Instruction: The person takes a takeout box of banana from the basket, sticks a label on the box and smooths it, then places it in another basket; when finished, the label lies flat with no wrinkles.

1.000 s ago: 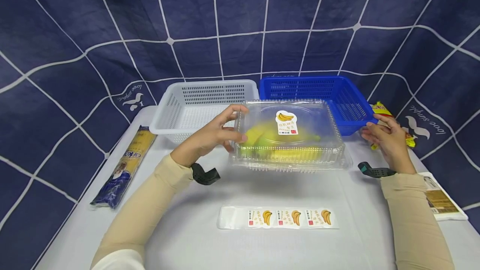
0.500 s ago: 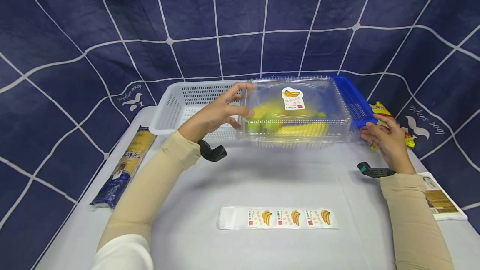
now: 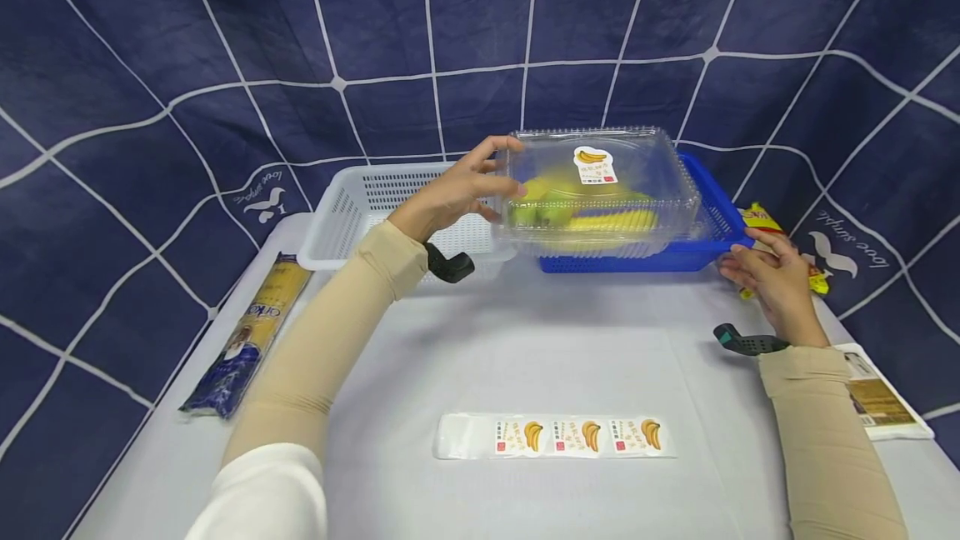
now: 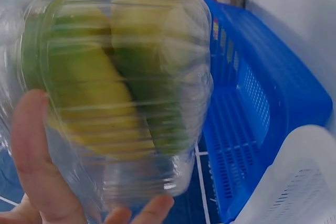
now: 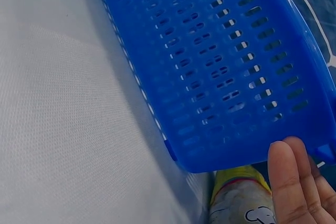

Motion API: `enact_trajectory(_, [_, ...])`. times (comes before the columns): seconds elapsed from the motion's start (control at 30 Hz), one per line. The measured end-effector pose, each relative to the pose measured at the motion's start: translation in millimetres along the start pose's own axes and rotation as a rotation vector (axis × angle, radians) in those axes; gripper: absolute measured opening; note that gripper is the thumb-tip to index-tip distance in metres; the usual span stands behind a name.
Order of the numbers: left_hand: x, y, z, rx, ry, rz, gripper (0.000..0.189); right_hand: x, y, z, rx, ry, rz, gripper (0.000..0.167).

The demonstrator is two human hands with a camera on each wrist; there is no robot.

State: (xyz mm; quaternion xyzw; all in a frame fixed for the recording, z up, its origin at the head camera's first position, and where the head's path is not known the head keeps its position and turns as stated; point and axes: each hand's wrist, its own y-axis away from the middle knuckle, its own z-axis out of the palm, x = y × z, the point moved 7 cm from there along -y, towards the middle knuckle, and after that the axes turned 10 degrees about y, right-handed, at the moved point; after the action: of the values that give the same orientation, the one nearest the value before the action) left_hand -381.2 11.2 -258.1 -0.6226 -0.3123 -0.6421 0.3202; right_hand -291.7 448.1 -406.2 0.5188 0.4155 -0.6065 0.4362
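My left hand [image 3: 461, 190] grips the left end of a clear plastic clamshell box [image 3: 645, 157]. Yellow-green bananas [image 4: 100, 98] show through its wall, and a banana sticker [image 3: 595, 165] is on the lid. The box is held up in front of and over the blue basket [image 3: 637, 262], hiding much of it in the head view. At the basket's right front corner, my right hand [image 3: 772, 282] holds the rim between thumb and fingers. Fingers [image 5: 287, 182] of that hand lie against the basket's end in the right wrist view.
A white basket [image 3: 341, 211] stands left of the blue one. Banana stickers on a strip [image 3: 555, 437] lie near the front. A pasta pack [image 3: 251, 332] lies left; a yellow snack bag [image 3: 819, 282] and a white-and-brown packet [image 3: 885, 398] are right.
My left hand has moved the banana box away from me and slightly right, from in front of the blue basket to over it. The right hand has stayed at the basket's corner.
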Motion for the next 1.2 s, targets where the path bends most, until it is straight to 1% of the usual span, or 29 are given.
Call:
enact_trajectory(0.3, [-1.3, -32.8, 4.0, -0.017, 0.001, -0.006, 0.066, 0.4, 0.8, 0.3, 0.004, -0.002, -0.009, 0.036])
enact_trajectory(0.5, [-5.0, -51.2, 5.5, 0.003, 0.024, -0.027, 0.066, 1.0, 1.0, 0.3, 0.013, 0.013, -0.005, 0.035])
enact_trajectory(0.7, [-12.7, -69.2, 6.8, 0.016, 0.033, -0.052, 0.069, 0.2, 1.8, -1.4, 0.019, 0.024, -0.014, 0.036])
enact_trajectory(0.93, [-21.8, -88.7, 13.1, 0.041, 0.045, -0.051, 0.073, 0.7, 1.2, -1.9, 0.011, 0.003, -0.020, 0.036])
enact_trajectory(1.1, [-30.3, -100.1, 18.1, 0.071, 0.056, -0.067, 0.074, 1.3, 1.0, -0.3, 0.008, -0.017, -0.019, 0.035])
enact_trajectory(1.2, [-35.2, -105.6, 18.8, 0.087, 0.047, -0.079, 0.075, 1.6, 0.5, 0.4, 0.008, -0.016, -0.013, 0.035])
